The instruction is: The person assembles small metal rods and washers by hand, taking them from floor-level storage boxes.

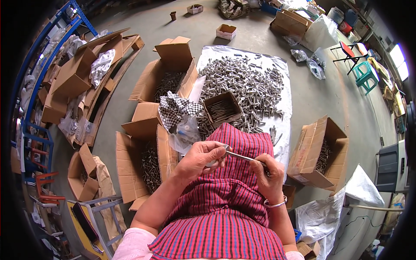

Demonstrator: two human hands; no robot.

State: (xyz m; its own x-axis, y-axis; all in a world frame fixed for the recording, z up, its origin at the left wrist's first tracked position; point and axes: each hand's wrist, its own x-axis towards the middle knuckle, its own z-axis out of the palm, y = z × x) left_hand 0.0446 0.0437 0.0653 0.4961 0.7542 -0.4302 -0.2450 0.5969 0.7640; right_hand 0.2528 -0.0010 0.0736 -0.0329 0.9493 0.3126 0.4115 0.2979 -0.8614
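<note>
My left hand point(203, 157) is closed, pinching the far end of a thin metal rod point(241, 156) over my lap. A small light piece sits at its fingertips; I cannot make out its shape. My right hand point(269, 175), with a bangle at the wrist, grips the rod's other end. Beyond my knees, a heap of loose metal bolt-like pieces point(249, 82) covers a white sheet point(284, 134). Among them stands a small open box point(209, 102) filled with thin rods. A striped red apron point(216, 236) covers my lap.
Open cartons of metal pieces stand at my left point(125, 167), farther left-ahead point(145, 82) and at my right point(307, 145). A checkered cloth point(175, 108) and clear plastic bag point(187, 132) lie beside them. A pallet point(113, 89) and blue shelving point(84, 19) line the left; a green stool point(366, 76) stands right.
</note>
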